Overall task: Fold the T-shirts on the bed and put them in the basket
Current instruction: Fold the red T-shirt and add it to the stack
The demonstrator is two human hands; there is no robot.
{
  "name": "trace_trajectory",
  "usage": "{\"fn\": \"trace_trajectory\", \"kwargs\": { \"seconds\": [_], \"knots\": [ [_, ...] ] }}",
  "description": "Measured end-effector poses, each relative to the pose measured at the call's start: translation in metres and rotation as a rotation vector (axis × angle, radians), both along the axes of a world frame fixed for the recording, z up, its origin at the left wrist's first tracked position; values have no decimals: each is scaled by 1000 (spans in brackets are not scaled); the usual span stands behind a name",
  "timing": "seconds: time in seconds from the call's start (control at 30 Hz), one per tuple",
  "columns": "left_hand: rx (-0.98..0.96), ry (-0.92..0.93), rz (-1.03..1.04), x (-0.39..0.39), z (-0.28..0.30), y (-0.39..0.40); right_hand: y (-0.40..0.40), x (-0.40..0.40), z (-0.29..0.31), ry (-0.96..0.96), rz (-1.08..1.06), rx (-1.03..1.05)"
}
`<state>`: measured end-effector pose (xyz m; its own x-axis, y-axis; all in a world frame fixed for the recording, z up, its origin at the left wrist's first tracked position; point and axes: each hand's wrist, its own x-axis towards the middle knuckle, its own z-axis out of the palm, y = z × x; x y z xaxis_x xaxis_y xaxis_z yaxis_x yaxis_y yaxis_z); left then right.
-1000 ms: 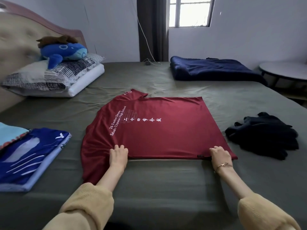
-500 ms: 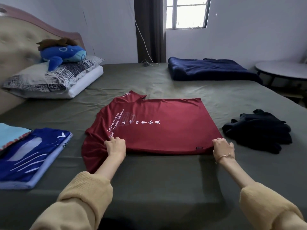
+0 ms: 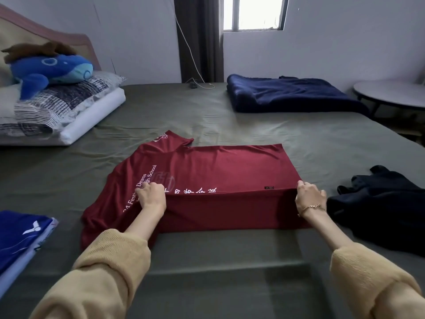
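Green sheet covers the big bed. In the middle lies the dark red T-shirt, reading "Festival Drums" and "High School". The left hand at 9 o'clock and the right hand at 3 o'clock pinch its lifted near fold.

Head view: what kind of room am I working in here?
Most likely a bedroom: a wide bed with a padded headboard, stacked pillows and a blue plush toy.

t-shirt between folded stack and, seemingly, clothes
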<state>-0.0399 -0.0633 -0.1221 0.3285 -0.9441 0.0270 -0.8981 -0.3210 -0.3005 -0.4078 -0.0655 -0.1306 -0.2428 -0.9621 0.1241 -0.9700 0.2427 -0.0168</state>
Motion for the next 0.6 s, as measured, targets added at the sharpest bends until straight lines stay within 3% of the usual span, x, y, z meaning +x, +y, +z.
{"fn": "trace_trajectory", "kwargs": {
  "seconds": [0.23, 0.4, 0.5, 0.6],
  "knots": [
    [-141, 169, 31, -2, -34, -42, -29, -2, -31, 73, -57, 37],
    [-222, 139, -37, -20, -34, -36, -29, 8, -41, 222, 34, -134],
    [-335, 200, -181, -45, -38, -29, -20, 25, -43, 50, 294, -214],
    [-225, 351, -456, -77, -47, -18, -6, 39, -43, -156, 370, 17]
  ]
}}
